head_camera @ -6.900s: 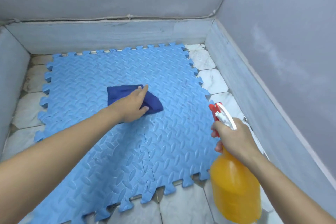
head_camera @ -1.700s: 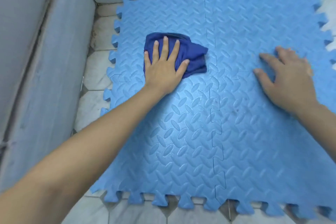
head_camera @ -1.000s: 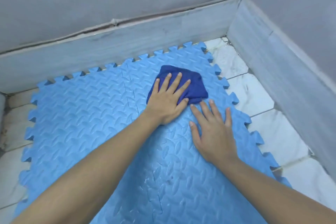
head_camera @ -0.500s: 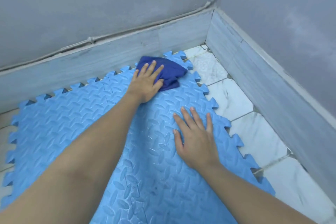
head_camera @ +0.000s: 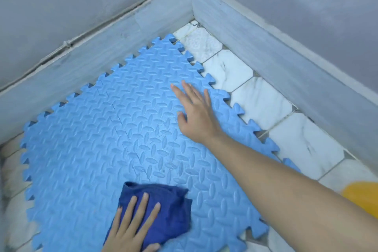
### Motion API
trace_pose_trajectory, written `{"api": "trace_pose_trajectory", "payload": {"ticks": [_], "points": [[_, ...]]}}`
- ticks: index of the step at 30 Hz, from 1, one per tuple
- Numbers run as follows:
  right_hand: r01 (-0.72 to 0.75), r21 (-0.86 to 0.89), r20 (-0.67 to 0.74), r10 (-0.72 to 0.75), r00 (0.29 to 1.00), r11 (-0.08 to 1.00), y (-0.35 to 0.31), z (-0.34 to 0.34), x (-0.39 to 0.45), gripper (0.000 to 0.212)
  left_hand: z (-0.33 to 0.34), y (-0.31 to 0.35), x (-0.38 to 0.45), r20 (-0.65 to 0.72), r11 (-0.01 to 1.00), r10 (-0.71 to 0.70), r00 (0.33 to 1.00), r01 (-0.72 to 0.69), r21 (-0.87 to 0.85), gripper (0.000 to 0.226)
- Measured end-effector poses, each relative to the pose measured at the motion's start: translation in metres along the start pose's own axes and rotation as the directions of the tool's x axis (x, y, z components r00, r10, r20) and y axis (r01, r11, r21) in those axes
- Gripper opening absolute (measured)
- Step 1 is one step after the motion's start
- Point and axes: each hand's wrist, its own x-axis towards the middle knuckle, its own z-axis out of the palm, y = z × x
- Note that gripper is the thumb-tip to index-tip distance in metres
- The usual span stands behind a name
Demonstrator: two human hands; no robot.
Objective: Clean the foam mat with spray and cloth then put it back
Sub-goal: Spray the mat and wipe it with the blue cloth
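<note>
The light blue foam mat (head_camera: 98, 149) with puzzle edges lies flat on the tiled floor in a room corner. A dark blue cloth (head_camera: 169, 208) sits bunched on its near part. My left hand (head_camera: 133, 229) presses flat on the cloth with straight, spread fingers. My right hand (head_camera: 196, 112) rests flat on the mat near its far right edge, fingers straight. Part of the orange spray bottle (head_camera: 362, 198) shows at the right edge, behind my right forearm; its head is hidden.
White marble floor tiles (head_camera: 263, 100) run along the right of the mat. Grey skirting boards (head_camera: 286, 63) and grey walls close the corner behind and to the right. Another strip of tiles (head_camera: 14, 180) shows at the left.
My left hand has drawn the cloth from the far corner of the mat back to its near part. My right hand stays flat on the mat. The orange bottle has come into view.
</note>
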Motion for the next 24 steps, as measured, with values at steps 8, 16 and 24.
{"api": "trace_pose_trajectory", "payload": {"ticks": [8, 16, 24], "points": [[-0.350, -0.382, -0.182, 0.302, 0.936, 0.855, 0.055, -0.053, -0.186, 0.061, -0.061, 0.011, 0.227, -0.180, 0.928, -0.324, 0.929, 0.274, -0.254, 0.068], [-0.282, -0.412, -0.183, 0.225, 0.957, 0.866, 0.068, -0.046, -0.194, 0.057, -0.061, 0.039, 0.231, -0.179, 0.992, 0.010, 0.984, -0.033, -0.125, 0.061], [-0.274, -0.378, -0.177, 0.222, 0.959, 0.884, 0.067, -0.048, -0.190, 0.073, -0.074, 0.050, 0.292, -0.136, 0.982, -0.095, 0.986, 0.071, -0.173, 0.057]]}}
